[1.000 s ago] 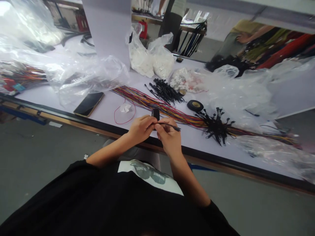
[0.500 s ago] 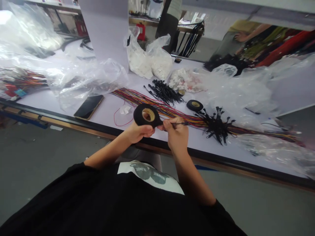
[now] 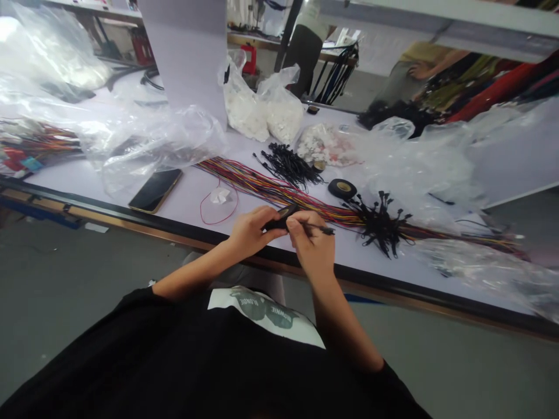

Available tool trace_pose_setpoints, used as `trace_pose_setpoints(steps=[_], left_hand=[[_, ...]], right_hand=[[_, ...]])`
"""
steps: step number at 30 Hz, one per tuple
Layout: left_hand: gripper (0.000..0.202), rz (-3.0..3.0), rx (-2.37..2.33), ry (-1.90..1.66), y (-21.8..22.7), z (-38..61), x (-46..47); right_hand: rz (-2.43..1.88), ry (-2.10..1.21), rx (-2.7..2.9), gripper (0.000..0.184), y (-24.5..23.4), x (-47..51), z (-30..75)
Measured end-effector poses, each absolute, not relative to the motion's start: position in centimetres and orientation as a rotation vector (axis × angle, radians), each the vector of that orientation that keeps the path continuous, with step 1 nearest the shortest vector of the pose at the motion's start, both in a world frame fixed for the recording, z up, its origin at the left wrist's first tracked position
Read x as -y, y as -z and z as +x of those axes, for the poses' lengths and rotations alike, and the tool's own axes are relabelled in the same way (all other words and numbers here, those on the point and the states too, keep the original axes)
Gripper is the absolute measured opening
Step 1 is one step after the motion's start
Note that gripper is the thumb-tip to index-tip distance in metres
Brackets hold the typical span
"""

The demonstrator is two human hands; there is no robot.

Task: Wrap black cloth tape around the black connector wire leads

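My left hand (image 3: 250, 233) grips a roll of black tape (image 3: 282, 216), now seen edge-on and partly covered by the fingers. Close beside it, my right hand (image 3: 313, 243) pinches a short black cable (image 3: 322, 228), whose dark end sticks out to the right. The fingertips of both hands nearly meet where tape and cable come together; the exact contact is hidden. Beneath and behind the hands runs a long bundle of red, yellow and black wires (image 3: 262, 185). Right of my right hand, a cluster of black connectors (image 3: 382, 224) lies on that bundle.
A second tape roll (image 3: 342, 188) and a pile of black cables (image 3: 288, 164) lie behind the hands. A phone (image 3: 155, 191) and a loop of red wire (image 3: 201, 210) are at left. Plastic bags of white parts (image 3: 283, 119) stand at the back. Another person's hand (image 3: 420, 71) shows beyond.
My left hand has turned the tape roll from face-up to edge-on and brought it right, against my right hand. The right hand keeps its pinch on the cable.
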State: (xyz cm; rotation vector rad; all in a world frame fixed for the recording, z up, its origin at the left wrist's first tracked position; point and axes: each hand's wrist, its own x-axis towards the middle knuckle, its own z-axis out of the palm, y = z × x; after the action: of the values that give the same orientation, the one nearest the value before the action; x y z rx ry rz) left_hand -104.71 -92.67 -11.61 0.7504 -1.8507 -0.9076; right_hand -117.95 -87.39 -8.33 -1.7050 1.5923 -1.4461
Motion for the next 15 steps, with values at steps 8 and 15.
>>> trace_pose_setpoints(steps=[8, 15], left_hand=[[0.029, 1.003, 1.442, 1.179, 12.4, -106.2, 91.7], [0.060, 0.617, 0.892, 1.912, 12.9, -106.0, 91.8]], right_hand=[[-1.792, 1.413, -1.642, 0.010, 9.6, 88.3, -118.0], [-1.917, 1.275, -1.745, 0.009, 9.4, 88.7, -118.9]])
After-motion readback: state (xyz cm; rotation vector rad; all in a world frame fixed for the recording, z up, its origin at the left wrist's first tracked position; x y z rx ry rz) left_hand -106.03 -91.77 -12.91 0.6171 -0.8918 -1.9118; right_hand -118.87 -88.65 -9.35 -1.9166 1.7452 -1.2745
